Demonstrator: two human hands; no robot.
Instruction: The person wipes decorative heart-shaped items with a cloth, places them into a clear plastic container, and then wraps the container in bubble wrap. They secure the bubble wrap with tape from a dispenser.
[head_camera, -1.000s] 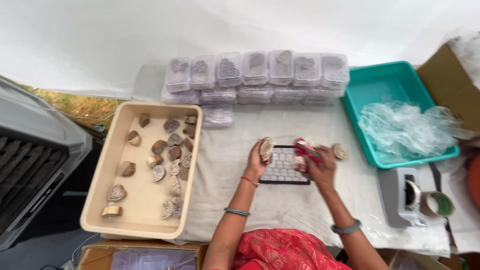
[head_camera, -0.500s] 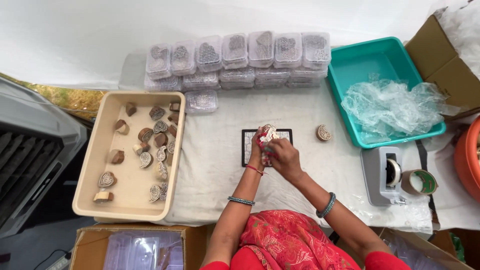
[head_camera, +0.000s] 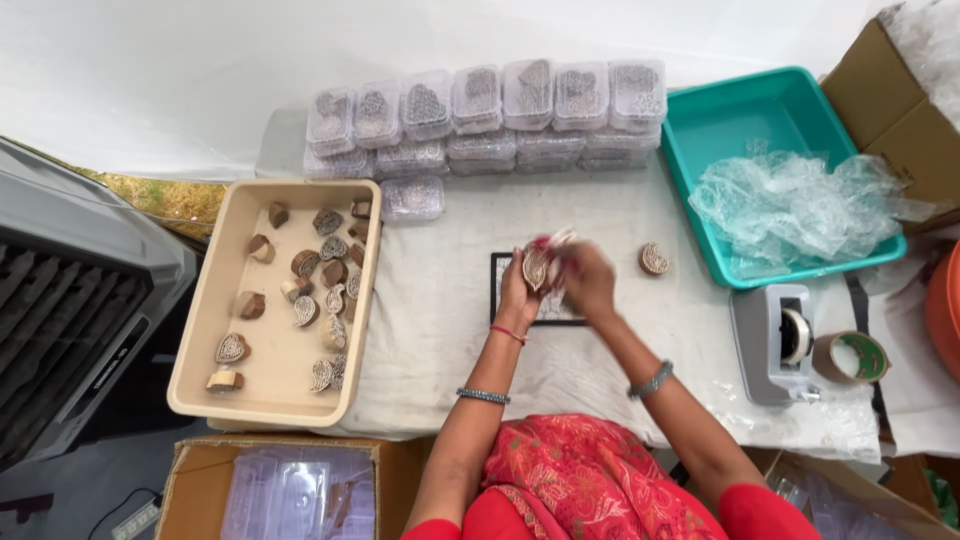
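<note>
A table (head_camera: 450, 340) draped in a white, slightly wrinkled cloth fills the middle of the view. Behind it hangs a plain white fabric backdrop (head_camera: 200, 70), evenly lit by soft daylight that casts hardly any shadow. At the left edge a strip of dry grass and ground (head_camera: 160, 195) shows under the backdrop. A large grey machine with slatted louvres (head_camera: 70, 310) stands to the left of the table. In front of the table, low down, an open brown cardboard box (head_camera: 270, 490) sits on a dark grey floor (head_camera: 80, 500). Another brown cardboard box (head_camera: 900, 110) stands at the upper right.
</note>
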